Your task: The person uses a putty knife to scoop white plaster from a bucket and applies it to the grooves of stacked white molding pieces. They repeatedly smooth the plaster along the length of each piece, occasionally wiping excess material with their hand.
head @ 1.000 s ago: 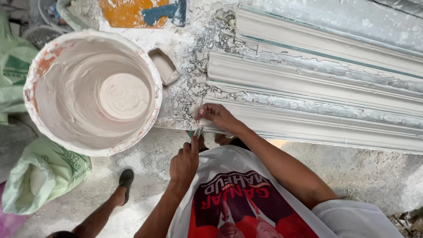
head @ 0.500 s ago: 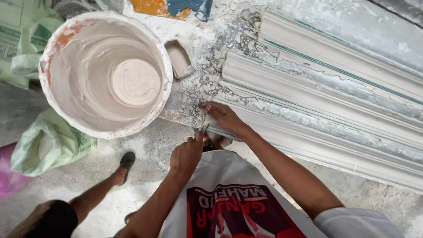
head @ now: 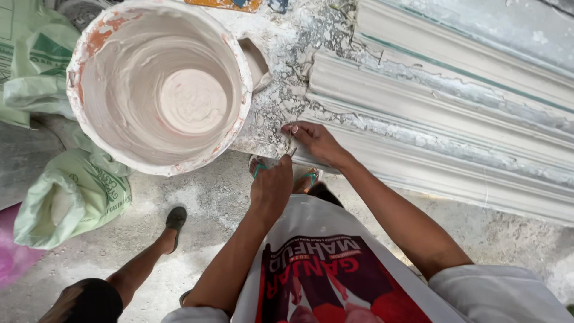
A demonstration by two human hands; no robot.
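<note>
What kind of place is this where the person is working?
Probably a plaster moulding workshop. Long white moulded strips lie on a crusted bench, beside a big bucket coated in pale mix, with green sacks on the dusty floor.

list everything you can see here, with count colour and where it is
bucket: 1, white with orange-red smears, pale plaster inside, upper left
small tub: 1, plaster-coated, just right of the bucket
scraper: 1, thin metal blade, between the two hands at the moulding's end
plaster mouldings: several long white profiled lengths, side by side, right half
sacks: at least 2, pale green, left edge
pink sheet: 1, lower left corner
concrete floor: grey, dusty, bottom
sandals: dark one on the left foot; another with a green strap under the hands
shirt: white with red print, bottom centre
left hand: grips the scraper
right hand: rests on the moulding's end
</note>
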